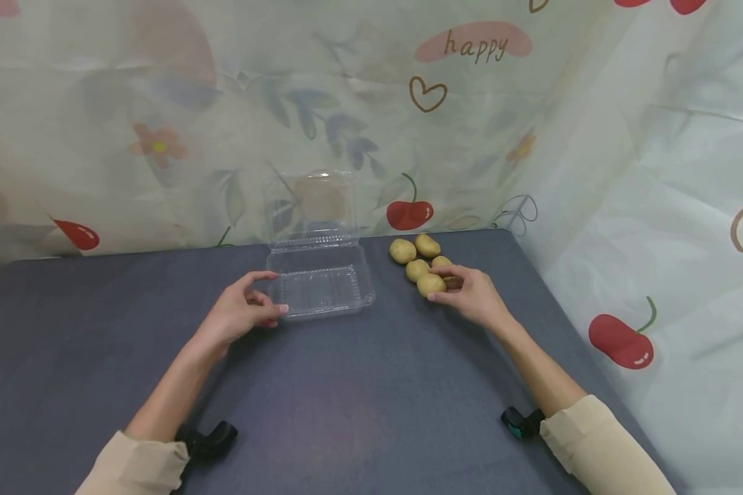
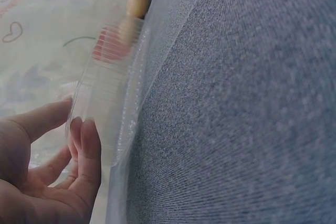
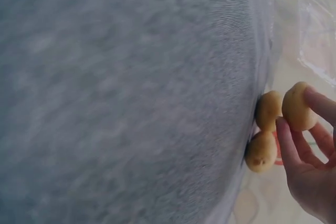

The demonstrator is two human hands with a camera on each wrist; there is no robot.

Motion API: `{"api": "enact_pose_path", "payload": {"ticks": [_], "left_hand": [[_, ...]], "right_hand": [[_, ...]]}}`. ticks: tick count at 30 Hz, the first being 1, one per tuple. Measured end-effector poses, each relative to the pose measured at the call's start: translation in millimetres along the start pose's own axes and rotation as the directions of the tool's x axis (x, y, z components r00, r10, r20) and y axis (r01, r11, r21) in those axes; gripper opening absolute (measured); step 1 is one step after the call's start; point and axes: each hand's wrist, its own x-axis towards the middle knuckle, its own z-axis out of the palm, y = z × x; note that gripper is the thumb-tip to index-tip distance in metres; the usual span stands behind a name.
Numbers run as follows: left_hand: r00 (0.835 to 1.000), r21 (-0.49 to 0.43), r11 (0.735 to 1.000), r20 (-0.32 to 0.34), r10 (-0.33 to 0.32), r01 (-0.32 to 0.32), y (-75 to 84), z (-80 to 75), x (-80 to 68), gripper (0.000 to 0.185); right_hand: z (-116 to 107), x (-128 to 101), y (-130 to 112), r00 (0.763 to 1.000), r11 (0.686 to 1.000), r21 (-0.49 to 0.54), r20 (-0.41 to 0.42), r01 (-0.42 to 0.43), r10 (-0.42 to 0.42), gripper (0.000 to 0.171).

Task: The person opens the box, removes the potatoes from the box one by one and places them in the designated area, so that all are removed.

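Note:
A clear plastic clamshell box (image 1: 322, 313) lies on the dark table, its lid (image 1: 312, 206) standing up at the back. My left hand (image 1: 244, 313) is at the box's left side; in the left wrist view, thumb and fingers (image 2: 90, 142) pinch its see-through wall. To the right of the box, my right hand (image 1: 473, 297) grips a small yellow potato (image 1: 431, 285) between thumb and fingertips. That held potato (image 3: 298, 107) appears raised beside the others in the right wrist view. Several more potatoes (image 1: 403, 251) sit grouped just behind it, partly covered by the fingers.
A dark cloth covers the table (image 1: 347, 392), whose back edge meets a patterned curtain (image 1: 235, 124) with cherries and flowers. Another curtain (image 1: 675, 206) hangs along the right side. Black wrist devices (image 1: 207, 440) are strapped below both cream sleeves.

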Motion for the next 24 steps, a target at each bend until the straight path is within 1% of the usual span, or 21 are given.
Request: {"api": "enact_pose_path", "payload": {"ticks": [8,20,24], "left_hand": [[1.0,-0.01,1.0,0.002,-0.004,0.004,-0.6,-0.4,0.2,0.073],[1.0,-0.014,1.0,0.002,-0.013,0.013,0.9,-0.7,0.7,0.072],[1.0,-0.011,1.0,0.001,-0.011,0.011,0.3,-1.0,0.7,0.071]], "right_hand": [[0,-2,8,1.0,0.999,-0.036,-0.019,-0.018,0.017,0.047],[-3,-1,14,0.997,0.992,-0.098,-0.041,-0.074,0.071,0.047],[-2,-1,16,0.996,0.99,-0.115,-0.054,-0.076,0.07,0.047]]}}
